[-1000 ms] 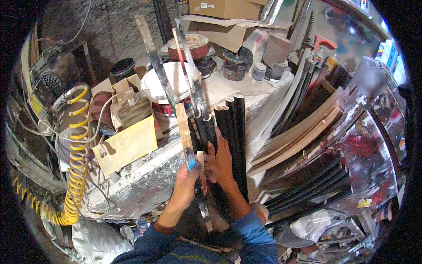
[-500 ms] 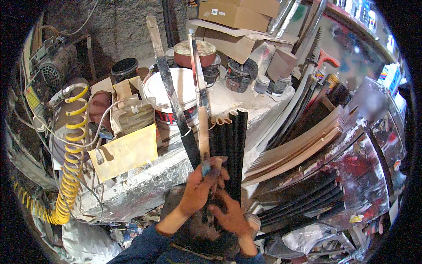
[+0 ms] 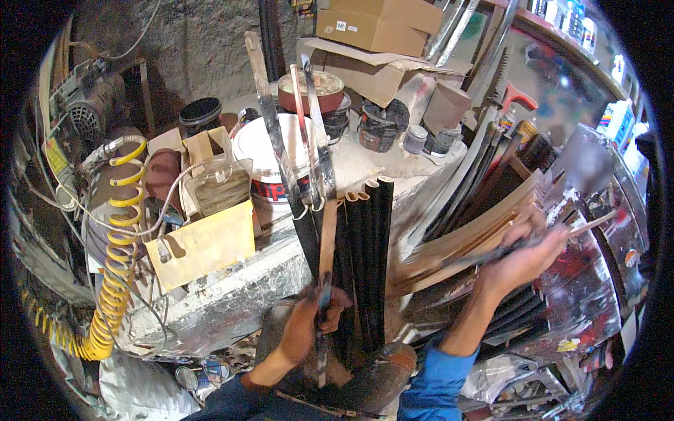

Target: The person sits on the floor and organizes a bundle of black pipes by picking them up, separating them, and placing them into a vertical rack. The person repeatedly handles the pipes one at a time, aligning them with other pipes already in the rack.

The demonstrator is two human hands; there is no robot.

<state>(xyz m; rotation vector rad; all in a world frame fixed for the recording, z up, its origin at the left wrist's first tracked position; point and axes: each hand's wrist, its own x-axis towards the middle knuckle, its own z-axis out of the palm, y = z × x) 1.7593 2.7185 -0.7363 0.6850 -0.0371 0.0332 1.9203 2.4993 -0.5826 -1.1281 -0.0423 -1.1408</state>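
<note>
My left hand is closed around a flat wooden strip, which stands roughly upright in front of me. Bluish and dark smears mark the strip near my fingers, and its lower end shows below the hand. Away to the right, my right hand is closed on a slender stick with a pale end past the hand and a dark blurred length on the other side. Motion smears its fingers. Beneath and behind it are curved wooden strips. Several black tubes stand just beyond my left hand.
On the paint-stained bench are a white bucket, a dark paint pot and a yellow-sided box. A coiled yellow hose hangs at left. A red-handled saw and a cardboard box are at the back.
My right hand has left its place beside the left hand and swung far right with the stick. My left hand has dropped slightly, still gripping the wooden strip.
</note>
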